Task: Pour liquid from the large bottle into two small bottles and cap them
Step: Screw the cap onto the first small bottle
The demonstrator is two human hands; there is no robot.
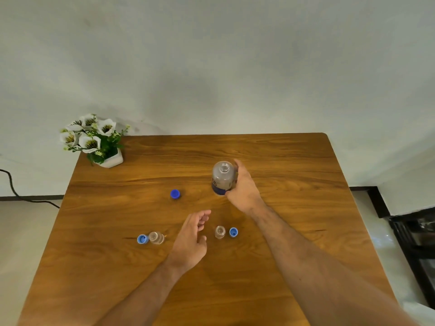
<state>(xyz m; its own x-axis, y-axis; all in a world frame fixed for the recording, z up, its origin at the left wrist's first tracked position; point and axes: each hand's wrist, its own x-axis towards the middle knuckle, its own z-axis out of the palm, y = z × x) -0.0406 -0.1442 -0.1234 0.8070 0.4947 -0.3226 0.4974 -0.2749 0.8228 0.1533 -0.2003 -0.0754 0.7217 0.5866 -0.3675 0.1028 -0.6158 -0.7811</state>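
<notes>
The large clear bottle [222, 177], uncapped and with a dark blue label, stands upright past the middle of the wooden table [294, 165]. My right hand [243, 187] wraps its right side. Its dark blue cap [175, 194] lies to the left. Two small clear bottles stand uncapped nearer to me: the left small bottle [156, 237] with a light blue cap [142, 239] touching its left side, the right small bottle [220, 232] with a light blue cap [233, 232] just to its right. My left hand [191, 238] hovers between them, fingers loosely apart, holding nothing.
A white pot of artificial white flowers [94, 140] stands at the table's far left corner. A pale wall runs behind the table. A black cable [14, 189] trails on the floor at left, and dark furniture [416, 243] stands at right.
</notes>
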